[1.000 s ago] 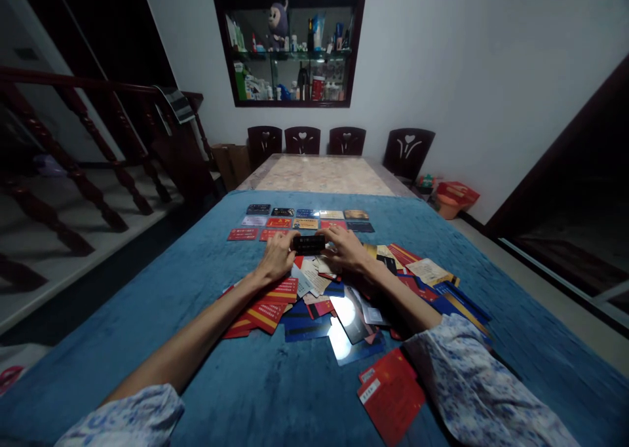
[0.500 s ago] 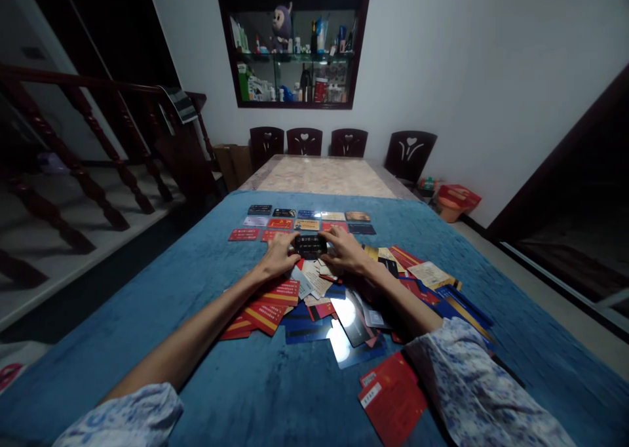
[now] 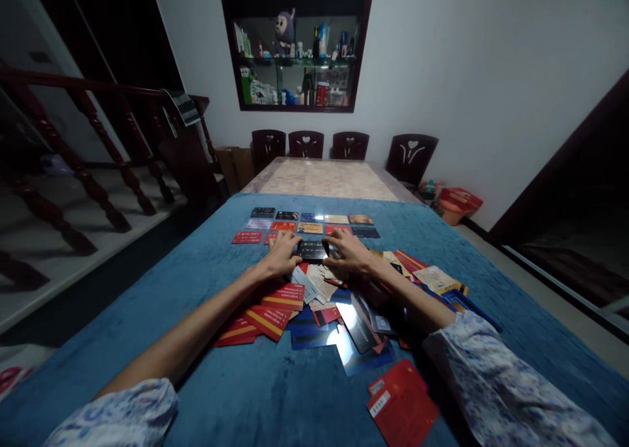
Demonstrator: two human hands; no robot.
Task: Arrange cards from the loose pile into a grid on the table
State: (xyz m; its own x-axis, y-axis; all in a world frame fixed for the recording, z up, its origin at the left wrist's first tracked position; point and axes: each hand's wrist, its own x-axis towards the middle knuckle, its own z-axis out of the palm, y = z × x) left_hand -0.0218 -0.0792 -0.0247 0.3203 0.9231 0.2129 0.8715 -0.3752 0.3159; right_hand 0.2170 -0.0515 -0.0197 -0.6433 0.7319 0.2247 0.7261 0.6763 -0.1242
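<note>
While holding a black card by its short ends, relying on both hands at once, prob. to leave the printed face uncovered & steady. L hand: fingers pinching left end, thumb low. R hand: fingers pinching right end, much the same way. Tilted to face the person, w/ pale print showing, prob. for easier reading or squaring up. Can't tell whether touching the cloth at its lower edge; too small & partly covered by thumbs.

Location of black card: over the middle of the bench, just nearer than two full rows, roughly level w/ a red card off to the left & another red card partly behind L hand. Beyond: back row of cards, then second row of cards, five apiece, flat, side by side w/out stacking; likely spaced so for seeing every face.

Nearer, btwn & under the forearms: loose heap of cards, overlapping at odd angles, prob. left there for short reach. On its left, striped red cards; at near edge, blue cards; off right, beige card. Pair of red cards apart from heap, nr R sleeve; reason unclear. Beneath everything, blue cloth, prob. handy for stopping slides & getting nails under thin edges.
</note>
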